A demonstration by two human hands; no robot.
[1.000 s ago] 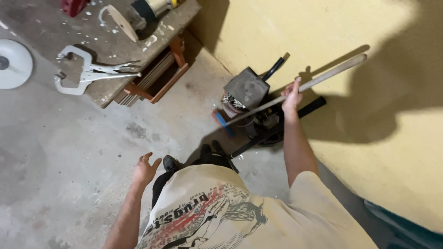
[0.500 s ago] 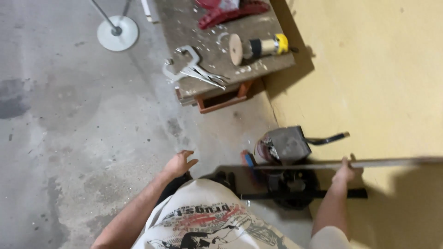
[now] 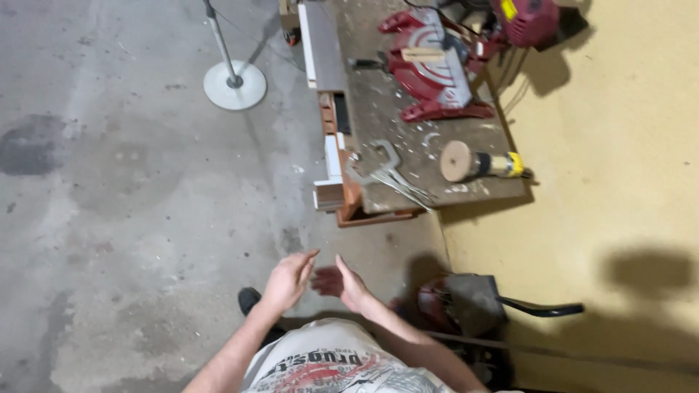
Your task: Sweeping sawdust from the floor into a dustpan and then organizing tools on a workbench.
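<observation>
My left hand (image 3: 287, 280) and my right hand (image 3: 342, 282) are held close together in front of my chest, palms facing each other, fingers spread, both empty. They hover over the concrete floor (image 3: 145, 218). Below my right arm a long thin metal bar (image 3: 553, 351) lies across a dark machine with a black handle (image 3: 539, 309) by the yellow wall (image 3: 626, 182). Ahead stands a workbench (image 3: 408, 145).
On the workbench are a red mitre saw (image 3: 437, 65), a large locking clamp (image 3: 389, 171) and a sander with a round disc and yellow end (image 3: 477, 164). A white round stand base with a pole (image 3: 233, 84) sits on the floor to the left.
My right hand has let go of the metal bar and come in to meet my left hand. The view has swung up towards the workbench.
</observation>
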